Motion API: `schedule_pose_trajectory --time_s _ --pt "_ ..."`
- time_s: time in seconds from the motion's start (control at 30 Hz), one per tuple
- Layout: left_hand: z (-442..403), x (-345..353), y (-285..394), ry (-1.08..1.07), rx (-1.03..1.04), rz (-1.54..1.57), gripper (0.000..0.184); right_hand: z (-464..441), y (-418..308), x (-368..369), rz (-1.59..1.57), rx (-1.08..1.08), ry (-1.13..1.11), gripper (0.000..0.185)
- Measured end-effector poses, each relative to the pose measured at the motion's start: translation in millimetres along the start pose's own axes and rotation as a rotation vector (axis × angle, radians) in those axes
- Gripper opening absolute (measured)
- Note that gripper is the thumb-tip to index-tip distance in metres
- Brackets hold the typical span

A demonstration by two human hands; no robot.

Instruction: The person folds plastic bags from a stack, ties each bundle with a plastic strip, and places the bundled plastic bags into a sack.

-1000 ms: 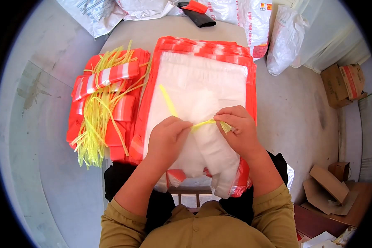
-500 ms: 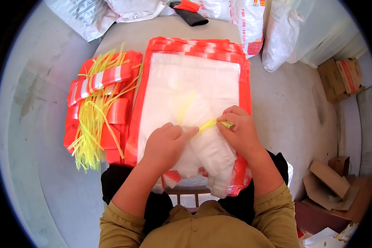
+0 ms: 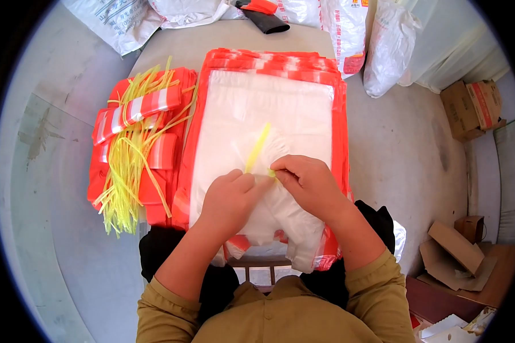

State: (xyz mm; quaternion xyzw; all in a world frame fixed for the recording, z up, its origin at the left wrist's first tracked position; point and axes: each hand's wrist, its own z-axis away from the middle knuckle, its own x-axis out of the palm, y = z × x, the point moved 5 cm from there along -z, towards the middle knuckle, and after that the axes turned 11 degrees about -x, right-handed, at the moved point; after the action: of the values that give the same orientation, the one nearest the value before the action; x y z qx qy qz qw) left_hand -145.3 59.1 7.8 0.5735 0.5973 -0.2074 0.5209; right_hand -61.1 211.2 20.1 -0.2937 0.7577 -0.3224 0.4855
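In the middle of the head view lies a stack of red and white plastic bags (image 3: 272, 106), the top one white and gathered near its lower half. A yellow plastic tie strip (image 3: 258, 147) sticks up from the gathered spot, where both hands meet. My left hand (image 3: 232, 200) is closed on the strip and gathered plastic, thumb pointing right. My right hand (image 3: 303, 180) pinches the strip's other end close to the left thumb. The fingertips partly hide where the strip crosses the bag.
Left of the stack, folded red bags (image 3: 160, 197) carry a bundle of loose yellow strips (image 3: 126, 166). White printed sacks (image 3: 120, 26) stand along the far table edge, near a black and red item (image 3: 264, 17). Cardboard boxes (image 3: 460, 257) lie at the right.
My right hand has moved left, bringing its strip end in against my left thumb. My left hand stays nearly in place.
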Motion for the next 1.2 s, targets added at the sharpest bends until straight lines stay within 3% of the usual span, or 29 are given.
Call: schedule_pose_trajectory --time_s 0.13,0.23,0.57,0.67,0.73,0.87,1.0,1.2 --pt "-0.1 -3.4 -3.5 0.010 -0.057 0.055 0.034 -0.1 4.2 7.8 0.088 0.009 -0.059 0.011" --pt "-1.1 -18.4 -8.3 0.101 -0.132 0.173 0.030 1.4 8.4 6.0 0.013 0.178 -0.029 0.012" --pt "1.1 -23.8 3.4 0.261 -0.036 0.399 0.023 2.0 -1.3 8.8 0.112 -0.062 -0.163 0.012" --pt "4.5 -21.2 7.0 0.242 0.019 0.450 0.028 3.0 -3.2 11.1 0.164 -0.125 -0.146 0.012" --pt "11.4 -18.7 7.8 0.356 -0.042 0.414 0.034 2.8 -2.4 12.0 0.173 -0.135 -0.114 0.011" --pt "13.4 -18.6 3.7 0.559 -0.117 0.401 0.051 2.3 1.3 10.3 0.089 0.052 -0.114 0.010" --pt "-4.2 -8.3 8.2 0.135 -0.247 0.108 0.055 1.0 -0.7 9.8 0.039 0.070 -0.124 0.011" --pt "-2.1 2.2 -2.5 0.133 -0.304 0.178 0.030 5.2 4.0 11.9 -0.078 -0.019 -0.099 0.014"
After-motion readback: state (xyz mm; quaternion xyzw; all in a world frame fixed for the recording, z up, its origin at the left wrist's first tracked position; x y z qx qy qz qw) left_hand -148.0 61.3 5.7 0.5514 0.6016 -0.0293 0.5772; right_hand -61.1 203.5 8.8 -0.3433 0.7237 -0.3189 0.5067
